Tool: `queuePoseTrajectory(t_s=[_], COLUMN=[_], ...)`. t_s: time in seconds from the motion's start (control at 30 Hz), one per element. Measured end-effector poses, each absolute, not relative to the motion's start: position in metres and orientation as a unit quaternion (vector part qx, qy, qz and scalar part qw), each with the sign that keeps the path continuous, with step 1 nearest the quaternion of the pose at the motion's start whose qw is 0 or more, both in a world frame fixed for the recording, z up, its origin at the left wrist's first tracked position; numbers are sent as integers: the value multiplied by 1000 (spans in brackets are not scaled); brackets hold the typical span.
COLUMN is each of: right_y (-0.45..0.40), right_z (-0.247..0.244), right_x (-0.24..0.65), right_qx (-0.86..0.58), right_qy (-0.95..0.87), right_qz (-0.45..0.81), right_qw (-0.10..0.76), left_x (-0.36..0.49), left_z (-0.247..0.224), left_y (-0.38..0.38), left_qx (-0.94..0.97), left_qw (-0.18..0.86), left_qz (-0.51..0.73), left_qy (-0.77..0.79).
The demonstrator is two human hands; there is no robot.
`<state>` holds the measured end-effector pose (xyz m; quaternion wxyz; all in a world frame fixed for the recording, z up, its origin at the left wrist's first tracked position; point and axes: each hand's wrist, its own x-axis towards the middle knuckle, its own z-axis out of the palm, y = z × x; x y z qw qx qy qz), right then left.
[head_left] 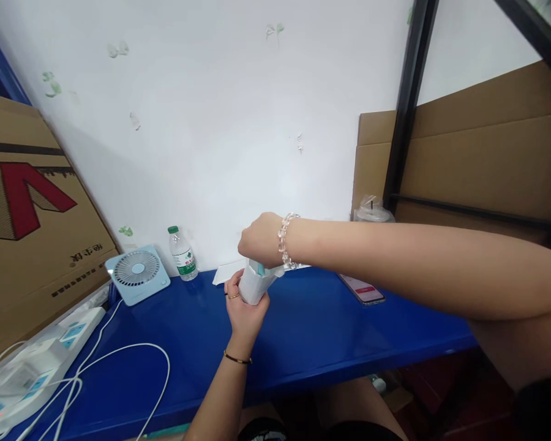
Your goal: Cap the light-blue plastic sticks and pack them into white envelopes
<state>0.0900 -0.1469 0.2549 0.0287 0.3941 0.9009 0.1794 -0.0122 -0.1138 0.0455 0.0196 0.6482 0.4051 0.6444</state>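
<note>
My left hand [245,309] is wrapped around a small white box [253,286], open at its upper end and tilted above the blue table. Over that opening is my right hand [262,240], bent downward and curled, with the back of the hand toward me. Its fingertips are hidden, so what they hold cannot be made out. A bit of something light blue [261,268] shows at the box's mouth, just below the right hand. Behind the box, a flat white piece [227,272] lies on the table against the wall.
On the blue table [303,343], a light-blue fan [138,269] and a green-capped water bottle [182,254] stand at left. A power strip [41,373] with white cables fills the front left. A phone [362,289] lies under my right forearm. Cardboard [482,153] leans at right.
</note>
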Motion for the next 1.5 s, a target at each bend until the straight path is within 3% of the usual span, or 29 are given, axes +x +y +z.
queuePoseTrajectory(t_s=[0.1, 0.33, 0.53, 0.67, 0.87, 1.0, 1.23, 1.4, 1.5], right_y=[-150, -137, -135, -131, -124, -133, -151, -147, -142], right_z=[271, 251, 217, 217, 201, 187, 164, 137, 113], right_x=[92, 133, 136, 144, 159, 163, 170, 184, 197], right_qx=[401, 346, 344, 316, 334, 308, 241, 302, 391], right_qy=[889, 924, 931, 921, 907, 866, 863, 798, 706], right_qz=[207, 71, 30, 45, -35, -176, -294, -407, -412], right_qw=[78, -148, -120, -223, -254, -352, -332, -326, -424], left_x=[-14, -16, -24, -40, -37, -28, -18, -3, -7], left_z=[44, 43, 45, 52, 44, 39, 22, 10, 20], left_y=[-111, -108, -107, -102, -103, -112, -137, -152, -154], left_qx=[631, 591, 611, 657, 615, 539, 450, 324, 287], left_qw=[43, 99, 142, 274, 521, 609, 819, 922, 936], left_qz=[657, 681, 673, 631, 516, 524, 349, 205, 185], left_qy=[409, 421, 391, 308, 289, 254, 73, 46, 86])
